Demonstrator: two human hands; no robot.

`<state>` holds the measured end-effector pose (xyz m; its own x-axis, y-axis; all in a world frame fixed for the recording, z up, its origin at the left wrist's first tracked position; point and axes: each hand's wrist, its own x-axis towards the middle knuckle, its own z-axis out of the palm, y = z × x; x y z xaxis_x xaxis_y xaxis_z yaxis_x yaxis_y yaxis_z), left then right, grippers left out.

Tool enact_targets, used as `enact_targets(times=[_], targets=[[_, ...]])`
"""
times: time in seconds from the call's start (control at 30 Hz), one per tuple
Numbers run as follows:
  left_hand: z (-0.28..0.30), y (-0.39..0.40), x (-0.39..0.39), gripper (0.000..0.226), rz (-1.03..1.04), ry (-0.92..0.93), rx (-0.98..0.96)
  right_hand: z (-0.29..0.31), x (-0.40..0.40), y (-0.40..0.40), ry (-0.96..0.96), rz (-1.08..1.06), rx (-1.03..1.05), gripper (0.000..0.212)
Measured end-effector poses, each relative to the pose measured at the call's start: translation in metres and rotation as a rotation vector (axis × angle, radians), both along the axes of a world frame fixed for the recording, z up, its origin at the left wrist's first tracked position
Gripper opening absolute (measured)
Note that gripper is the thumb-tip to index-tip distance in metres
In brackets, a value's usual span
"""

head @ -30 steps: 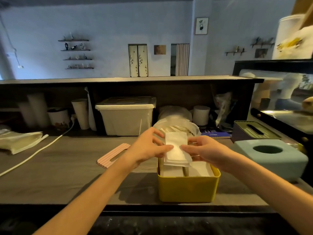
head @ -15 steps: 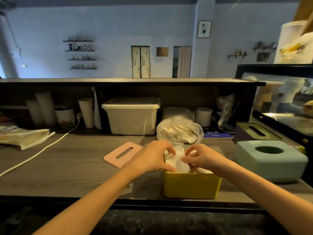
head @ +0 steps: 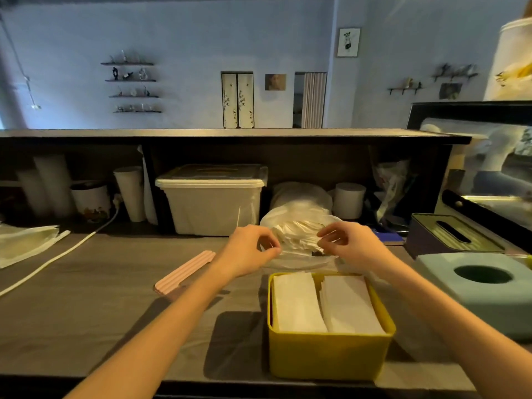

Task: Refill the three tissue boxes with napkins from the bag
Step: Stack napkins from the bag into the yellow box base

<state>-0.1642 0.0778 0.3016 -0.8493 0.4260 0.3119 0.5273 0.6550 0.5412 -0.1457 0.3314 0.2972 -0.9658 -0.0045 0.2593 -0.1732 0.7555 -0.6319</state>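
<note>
2 napkin stacks (head: 325, 303) lie lengthwise in yellow box (head: 328, 355).

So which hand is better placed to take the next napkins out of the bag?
Probably the right hand: its fingers already touch the napkins at the bag mouth. The left hand pinches the bag's edge, seemingly holding it open.

Café service counter (head: 86, 298) — stacked cups (head: 131, 194)
</note>
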Motion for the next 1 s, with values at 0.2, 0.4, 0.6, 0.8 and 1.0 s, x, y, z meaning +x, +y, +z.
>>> enact_targets(times=[0.2, 0.4, 0.6, 0.8, 1.0], targets=[[-0.040, 0.029, -0.046, 0.010, 0.050, -0.122, 0.195, -0.043, -0.076, 0.000, 0.214, 0.086, 0.129, 0.040], [-0.070, 0.068, -0.080, 0.008, 0.138, -0.183, 0.602, -0.074, -0.126, 0.003, 0.253, 0.057, 0.252, 0.043], [-0.081, 0.073, -0.091, 0.004, 0.168, -0.179, 0.729, -0.093, -0.139, 0.001, 0.431, 0.044, 0.350, 0.040], [-0.084, 0.067, -0.095, 0.007, 0.189, -0.127, 0.743, -0.089, -0.136, 0.006, 0.468, -0.004, 0.348, 0.028], [-0.082, 0.065, -0.093, 0.008, 0.179, -0.175, 0.684, -0.085, -0.109, 0.009, 0.476, 0.034, 0.211, 0.024]])
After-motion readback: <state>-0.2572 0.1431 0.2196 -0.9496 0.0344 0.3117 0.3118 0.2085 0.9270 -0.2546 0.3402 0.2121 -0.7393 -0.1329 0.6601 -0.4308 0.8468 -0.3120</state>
